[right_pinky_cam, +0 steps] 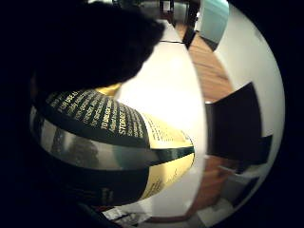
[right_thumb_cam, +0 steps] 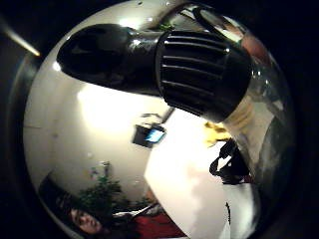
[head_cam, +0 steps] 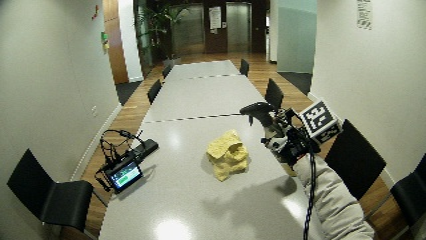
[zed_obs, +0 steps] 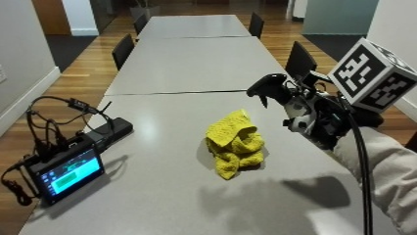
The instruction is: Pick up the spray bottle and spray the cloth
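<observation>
A crumpled yellow cloth [zed_obs: 234, 143] lies in the middle of the long grey table [zed_obs: 163, 176]. To its right, above the table's edge, my gloved right hand [zed_obs: 319, 122] grips the spray bottle, lifted off the table. The bottle's black spray head [zed_obs: 268, 87] points left, over the cloth's far side. In the thumb side palm view the ribbed black collar and nozzle [right_thumb_cam: 199, 69] fill the picture, with the cloth [right_thumb_cam: 217, 132] small beyond them. The little finger side palm view shows the bottle's dark and yellow printed label [right_pinky_cam: 118, 142] close against the palm.
A small screen device [zed_obs: 65, 176] with cables and a black box [zed_obs: 107, 132] sits near the table's left edge. Black chairs [zed_obs: 300, 61] line both sides of the table. A wall runs close on the left, wooden floor on the right.
</observation>
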`<state>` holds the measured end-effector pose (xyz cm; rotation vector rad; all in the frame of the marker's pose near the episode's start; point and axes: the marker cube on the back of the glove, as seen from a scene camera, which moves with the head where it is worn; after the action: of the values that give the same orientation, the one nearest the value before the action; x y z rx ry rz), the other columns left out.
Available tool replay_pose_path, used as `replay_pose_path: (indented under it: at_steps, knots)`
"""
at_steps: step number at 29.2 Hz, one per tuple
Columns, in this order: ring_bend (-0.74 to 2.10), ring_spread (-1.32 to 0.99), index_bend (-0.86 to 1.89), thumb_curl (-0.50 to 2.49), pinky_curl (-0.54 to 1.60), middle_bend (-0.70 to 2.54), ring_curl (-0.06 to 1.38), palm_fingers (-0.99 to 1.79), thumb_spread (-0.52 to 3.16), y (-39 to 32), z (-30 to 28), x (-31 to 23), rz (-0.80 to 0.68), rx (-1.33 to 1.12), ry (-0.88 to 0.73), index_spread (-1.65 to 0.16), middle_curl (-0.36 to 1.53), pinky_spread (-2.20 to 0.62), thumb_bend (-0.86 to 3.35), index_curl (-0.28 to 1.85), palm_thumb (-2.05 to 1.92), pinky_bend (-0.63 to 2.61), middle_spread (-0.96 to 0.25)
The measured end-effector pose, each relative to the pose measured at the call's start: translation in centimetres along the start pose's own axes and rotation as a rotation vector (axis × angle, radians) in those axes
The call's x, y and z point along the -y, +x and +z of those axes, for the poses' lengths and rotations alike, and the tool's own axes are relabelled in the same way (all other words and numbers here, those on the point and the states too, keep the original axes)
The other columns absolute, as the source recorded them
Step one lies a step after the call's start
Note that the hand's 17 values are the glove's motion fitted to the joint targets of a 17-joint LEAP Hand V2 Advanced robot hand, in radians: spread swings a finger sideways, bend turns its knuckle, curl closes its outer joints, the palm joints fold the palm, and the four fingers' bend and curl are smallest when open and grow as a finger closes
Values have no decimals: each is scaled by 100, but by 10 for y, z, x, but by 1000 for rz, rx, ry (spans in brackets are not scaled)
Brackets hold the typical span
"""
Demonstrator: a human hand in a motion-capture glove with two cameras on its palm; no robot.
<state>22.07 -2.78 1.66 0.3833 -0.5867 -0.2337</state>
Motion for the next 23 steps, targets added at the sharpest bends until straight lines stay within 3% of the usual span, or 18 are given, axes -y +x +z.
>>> replay_pose_path:
  at_steps: [11, 23]
  knots:
    - [38, -10, 15, 66, 40, 28, 44, 90, 52, 18, -23, 17, 15, -532, -123, -20, 48, 4, -2, 43, 110, 32, -5]
    - [37, -10, 14, 70, 42, 26, 45, 91, 50, 29, -15, 3, 43, -502, -161, -21, 50, 4, -2, 43, 109, 32, -5]
